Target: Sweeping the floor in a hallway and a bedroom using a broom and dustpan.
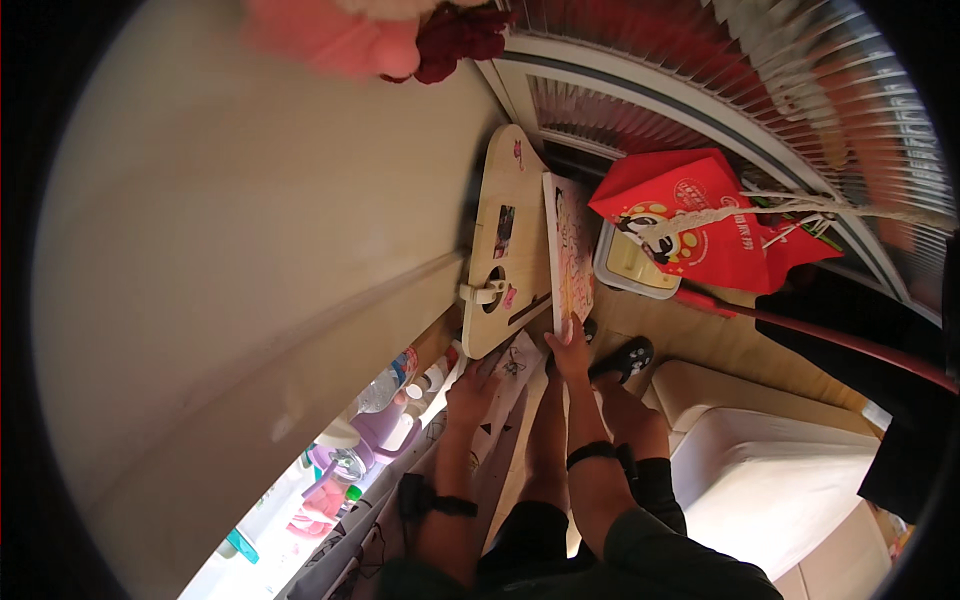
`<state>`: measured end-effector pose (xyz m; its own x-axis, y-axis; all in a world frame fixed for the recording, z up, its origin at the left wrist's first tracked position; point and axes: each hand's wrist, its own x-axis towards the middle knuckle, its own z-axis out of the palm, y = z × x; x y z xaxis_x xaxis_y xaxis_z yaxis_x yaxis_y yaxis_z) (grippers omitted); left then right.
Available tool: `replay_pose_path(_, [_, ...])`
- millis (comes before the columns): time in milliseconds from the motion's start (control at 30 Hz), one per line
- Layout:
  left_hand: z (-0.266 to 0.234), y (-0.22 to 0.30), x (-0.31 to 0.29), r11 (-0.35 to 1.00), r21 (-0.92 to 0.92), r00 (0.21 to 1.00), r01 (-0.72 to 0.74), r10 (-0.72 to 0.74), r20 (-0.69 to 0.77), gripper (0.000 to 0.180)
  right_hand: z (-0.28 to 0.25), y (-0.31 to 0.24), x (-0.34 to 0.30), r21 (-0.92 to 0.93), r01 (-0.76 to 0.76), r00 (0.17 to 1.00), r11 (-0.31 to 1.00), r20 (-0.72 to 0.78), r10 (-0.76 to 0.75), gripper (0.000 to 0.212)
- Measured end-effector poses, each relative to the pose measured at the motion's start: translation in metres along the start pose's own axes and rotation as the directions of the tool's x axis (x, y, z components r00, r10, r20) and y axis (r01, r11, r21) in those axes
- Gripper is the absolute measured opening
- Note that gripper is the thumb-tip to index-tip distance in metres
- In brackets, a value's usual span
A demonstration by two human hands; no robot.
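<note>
My right hand [570, 352] grips the lower end of a thin white-edged panel [570, 255] with a pink and orange drawing on its face. The panel stands on edge beside a pale wooden board [512, 245] with rounded corners, stickers, cut-out slots and a light strap. Just below that board, my left hand [472, 395] rests at a white cloth [510, 375] with dark patterns, its fingers stretched out and partly hidden. Both my wrists wear black bands.
A red gift bag [690, 215] sits above a pale lidded bin [635, 265] on the right, with a rope in front. A cushioned seat [760, 470] lies right of my legs. At left, a lit shelf holds a plastic bottle [380, 390] and a purple cup [375, 430]. Ribbed glass door behind.
</note>
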<state>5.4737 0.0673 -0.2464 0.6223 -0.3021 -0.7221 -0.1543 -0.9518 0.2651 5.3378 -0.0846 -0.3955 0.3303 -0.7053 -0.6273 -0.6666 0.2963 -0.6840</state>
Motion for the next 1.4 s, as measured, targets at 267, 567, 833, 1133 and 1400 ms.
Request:
replay_pose_path(267, [0.001, 0.032, 0.027, 0.627, -0.745, 0.946, -0.227, -0.040, -0.321, 0.041, 0.001, -0.019, 0.011, -0.196, 0.203, 0.978, 0.959, -0.013, -0.209, 0.080])
replay_pose_path(567, [0.008, 0.048, 0.026, 0.859, -0.488, 0.880, -0.158, -0.102, -0.464, 0.028, 0.001, -0.034, 0.019, -0.016, 0.108, 0.994, 0.994, 0.038, -0.107, 0.079])
replay_pose_path(833, [0.001, 0.071, 0.009, 0.882, -0.456, 0.896, -0.124, -0.098, -0.433, 0.029, 0.033, -0.041, 0.023, 0.121, 0.135, 0.982, 0.983, 0.116, -0.149, 0.086])
replay_pose_path(1133, [0.004, 0.059, 0.020, 0.795, -0.579, 0.898, -0.182, -0.106, -0.428, 0.030, 0.053, -0.049, 0.030, 0.076, -0.034, 0.959, 0.997, 0.284, 0.012, 0.101])
replay_pose_path(1400, [0.022, 0.052, 0.021, 0.665, -0.703, 0.889, -0.251, -0.130, -0.440, 0.032, 0.047, -0.009, 0.047, 0.115, 0.267, 0.919, 0.957, 0.269, -0.289, 0.094])
